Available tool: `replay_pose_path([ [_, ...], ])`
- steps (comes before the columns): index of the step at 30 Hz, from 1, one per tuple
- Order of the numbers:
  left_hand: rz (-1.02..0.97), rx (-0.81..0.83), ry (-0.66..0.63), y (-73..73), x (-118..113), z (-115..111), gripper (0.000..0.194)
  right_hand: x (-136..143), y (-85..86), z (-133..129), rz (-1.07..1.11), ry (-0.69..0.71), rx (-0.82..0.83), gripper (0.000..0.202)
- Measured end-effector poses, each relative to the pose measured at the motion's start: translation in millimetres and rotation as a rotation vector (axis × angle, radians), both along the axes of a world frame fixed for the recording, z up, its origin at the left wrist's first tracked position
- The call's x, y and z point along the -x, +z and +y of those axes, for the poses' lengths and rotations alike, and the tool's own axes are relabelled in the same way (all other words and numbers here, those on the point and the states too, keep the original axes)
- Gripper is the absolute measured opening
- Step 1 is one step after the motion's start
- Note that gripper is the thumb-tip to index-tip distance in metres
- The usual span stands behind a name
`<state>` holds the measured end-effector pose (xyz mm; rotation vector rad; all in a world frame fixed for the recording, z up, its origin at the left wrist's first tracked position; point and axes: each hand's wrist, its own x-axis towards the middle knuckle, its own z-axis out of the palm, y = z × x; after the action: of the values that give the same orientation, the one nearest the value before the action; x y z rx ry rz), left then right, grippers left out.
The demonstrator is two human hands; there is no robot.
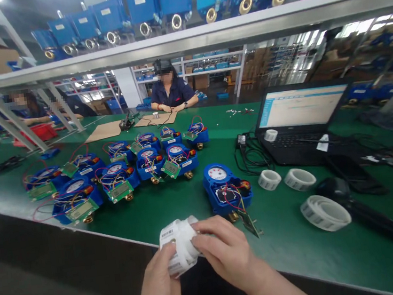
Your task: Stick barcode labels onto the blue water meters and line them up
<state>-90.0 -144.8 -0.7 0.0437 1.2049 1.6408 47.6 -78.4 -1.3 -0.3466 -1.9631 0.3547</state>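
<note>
Just off the table's front edge, my left hand (162, 274) is wrapped round a roll of white barcode labels (178, 240). My right hand (225, 248) pinches the right side of the same roll, around its end or loose strip; the fingers hide what exactly lies between them. Beyond my hands stands a blue water meter (213, 195) with its housing uncovered, wires showing and a small green circuit board (249, 224) hanging at its front right. More label rolls, among them a large one (325, 213), lie to the right of the meter.
Several opened blue meters (114, 175) with wires and boards crowd the left of the green table (189, 205). A laptop (296, 122), black cables, a phone (355, 174) and a dark handheld device are on the right. Overhead runs a shelf (184, 37) of blue meters. A co-worker (172, 91) sits opposite.
</note>
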Motion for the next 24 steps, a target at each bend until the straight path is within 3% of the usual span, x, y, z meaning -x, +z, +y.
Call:
replay_pose_path([
  [6,-0.025,0.052,0.137,11.6,-9,10,0.018,1,-18.2,-13,0.229,-0.013,0.514,0.010],
  [10,0.064,0.020,0.133,9.8,-11,9,0.020,-19,-33.2,-13,0.213,-0.164,0.586,0.011],
  [13,0.228,-0.055,-0.061,1.7,-4,10,0.024,-39,-35.9,-9,0.177,-0.339,0.476,0.010],
  [15,0.496,-0.153,-0.297,1.1,3,15,0.020,-52,-35.6,-5,0.160,-0.434,0.420,0.010],
  [18,0.948,-0.356,-0.650,12.3,9,29,0.020,-65,-35.9,4,0.164,-0.541,0.423,0.013],
  [24,1.377,-0.461,-0.983,35.1,-8,62,0.023,-74,-38.6,24,0.248,-0.502,0.522,0.015],
])
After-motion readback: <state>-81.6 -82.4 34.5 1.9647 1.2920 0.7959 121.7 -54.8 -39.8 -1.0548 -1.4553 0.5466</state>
